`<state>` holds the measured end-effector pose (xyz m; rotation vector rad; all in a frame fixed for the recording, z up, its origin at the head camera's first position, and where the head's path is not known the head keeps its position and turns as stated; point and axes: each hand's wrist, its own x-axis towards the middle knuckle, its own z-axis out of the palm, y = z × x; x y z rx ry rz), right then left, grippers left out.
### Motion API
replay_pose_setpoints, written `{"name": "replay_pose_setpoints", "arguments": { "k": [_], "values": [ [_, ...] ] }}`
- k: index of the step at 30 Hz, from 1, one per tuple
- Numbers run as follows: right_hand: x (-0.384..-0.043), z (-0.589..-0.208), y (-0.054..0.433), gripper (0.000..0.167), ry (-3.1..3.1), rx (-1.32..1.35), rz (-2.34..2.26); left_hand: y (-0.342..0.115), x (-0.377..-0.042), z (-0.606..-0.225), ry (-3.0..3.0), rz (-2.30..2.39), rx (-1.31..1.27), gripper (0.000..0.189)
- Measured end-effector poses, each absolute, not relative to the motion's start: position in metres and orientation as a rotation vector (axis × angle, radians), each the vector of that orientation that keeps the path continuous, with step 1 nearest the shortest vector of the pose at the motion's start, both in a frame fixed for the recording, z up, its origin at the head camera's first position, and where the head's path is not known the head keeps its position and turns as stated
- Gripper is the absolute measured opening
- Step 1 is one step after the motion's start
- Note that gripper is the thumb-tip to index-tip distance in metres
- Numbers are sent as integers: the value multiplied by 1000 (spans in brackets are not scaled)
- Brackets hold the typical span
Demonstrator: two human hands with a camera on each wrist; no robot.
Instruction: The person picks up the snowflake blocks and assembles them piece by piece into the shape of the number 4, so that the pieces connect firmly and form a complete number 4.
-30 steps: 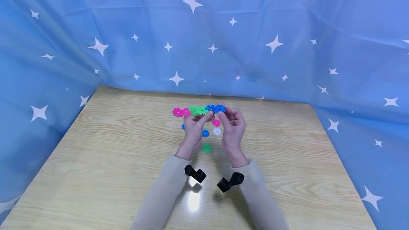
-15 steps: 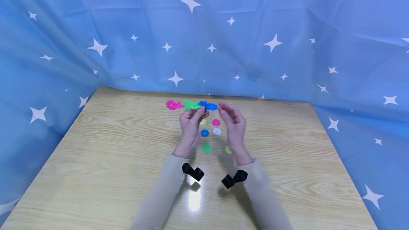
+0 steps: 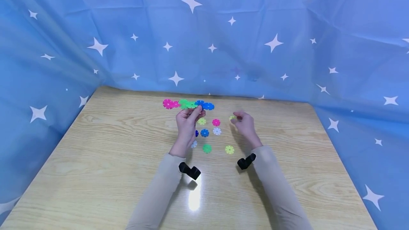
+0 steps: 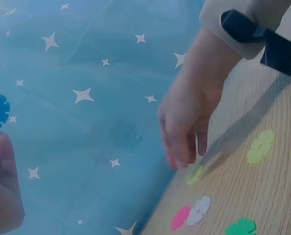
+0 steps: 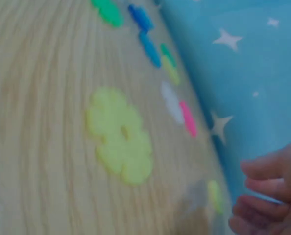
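Disc chain (image 3: 188, 104), held up near the far edge of the bench (image 3: 303, 152); the left hand (image 3: 186, 129) pinches its blue part in a narrow grip. The right hand (image 3: 246, 125), its grip parted and holding nothing, is just beside a yellow disc (image 3: 232, 118), partly covering it. The left hand partly hides a dark blue disc (image 3: 196, 133) and a pale disc (image 3: 194, 144); the right wrist view is blurred. Chain: two pink, two green, two blue. Nine loose discs (image 3: 205, 133) show from above, three yellow.

Disc chain (image 3: 188, 104) mid-frame is running pink-green-blue, left to right. Loose discs (image 3: 202, 133) below are showing yellow, pink, white, blue, green. Backdrop (image 3: 143, 20) up top is showing white-on-blue star print; tabletop (image 3: 112, 173), pale woodgrain.
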<state>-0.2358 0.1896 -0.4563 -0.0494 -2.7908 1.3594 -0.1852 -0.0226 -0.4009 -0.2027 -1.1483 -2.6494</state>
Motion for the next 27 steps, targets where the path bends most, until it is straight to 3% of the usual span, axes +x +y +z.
{"name": "replay_pose_setpoints", "arguments": {
  "k": [6,17,27],
  "values": [
    [-243,-462,189,43,-2984,-1,1119,-24,-185,-400,-1182,-2638,-194,26],
    [-253,-453,195,29,-3126,1,913,-25,-186,-402,-1204,-2620,-195,27],
    [-247,-453,202,12,-2943,-81,1349,-26,-186,-401,-1203,-2640,-188,25]
  ]
}}
